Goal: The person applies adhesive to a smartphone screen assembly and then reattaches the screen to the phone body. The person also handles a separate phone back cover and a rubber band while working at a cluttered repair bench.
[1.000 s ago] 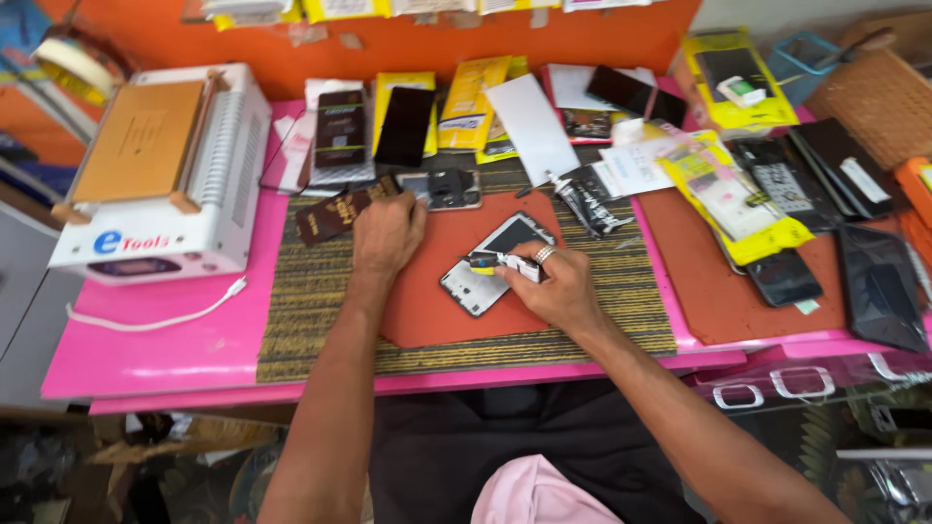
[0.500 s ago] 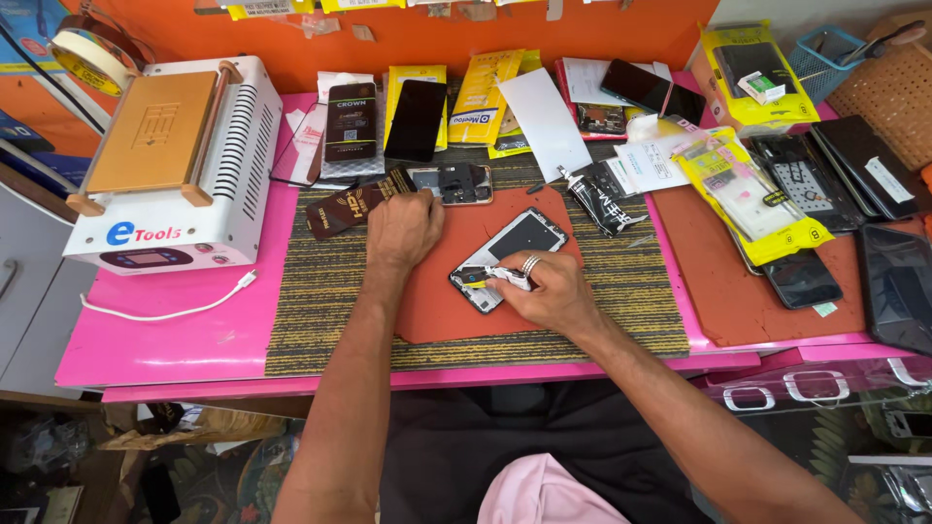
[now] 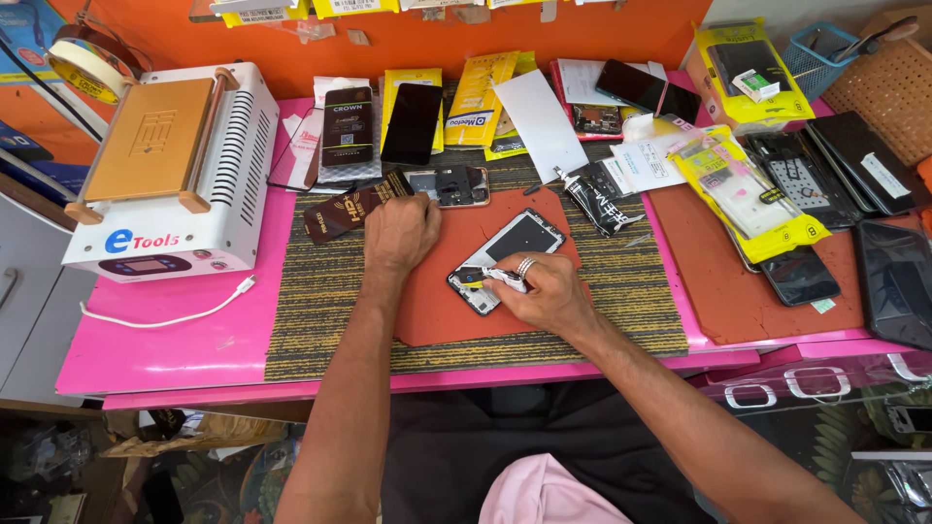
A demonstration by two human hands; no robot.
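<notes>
An opened phone (image 3: 507, 254) lies face down, its insides showing, on a red-brown mat (image 3: 456, 291) in the middle of the bench. My right hand (image 3: 539, 291) rests on the phone's near end and pinches a small white piece (image 3: 505, 278) against it; a ring sits on one finger. My left hand (image 3: 400, 233) is closed into a loose fist on the mat's far left corner, next to a dark brown packet (image 3: 340, 212). Nothing shows inside the left fist.
A white heating machine (image 3: 170, 165) with a tan plate stands at the left, its white cable (image 3: 175, 315) trailing on the pink bench top. Phones, yellow packets and screens crowd the back and right. Another opened phone (image 3: 449, 184) lies behind my left hand.
Both hands keep their places on the mat and the phone. Only the camera view has shifted slightly; the right hand still works at the phone's near end.
</notes>
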